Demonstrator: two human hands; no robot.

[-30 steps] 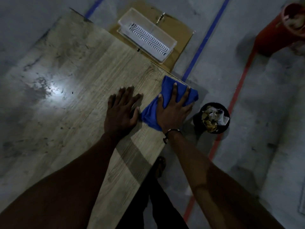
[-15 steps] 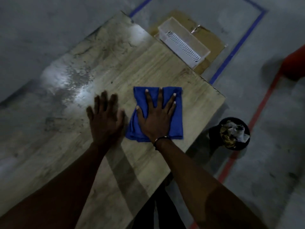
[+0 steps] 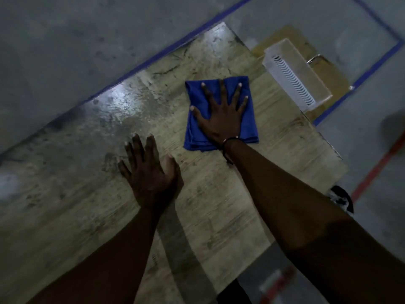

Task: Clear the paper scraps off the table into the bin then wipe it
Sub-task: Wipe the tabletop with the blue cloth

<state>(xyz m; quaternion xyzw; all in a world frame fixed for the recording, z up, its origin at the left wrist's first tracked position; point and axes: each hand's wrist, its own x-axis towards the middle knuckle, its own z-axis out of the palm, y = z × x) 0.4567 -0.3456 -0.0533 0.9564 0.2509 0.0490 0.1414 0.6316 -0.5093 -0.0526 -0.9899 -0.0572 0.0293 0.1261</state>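
Black bin [image 3: 341, 199] — mostly arm-hidden

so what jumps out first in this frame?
The blue cloth on the far part of the wooden table, pressed flat under the spread right hand. The left hand rests flat on the tabletop nearer the person. Beyond the table's far corner, a white slotted tray sits on the floor.

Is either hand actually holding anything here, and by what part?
Nothing is gripped. The right hand presses flat, fingers spread, on the middle of the blue cloth; the left hand rests on the table.
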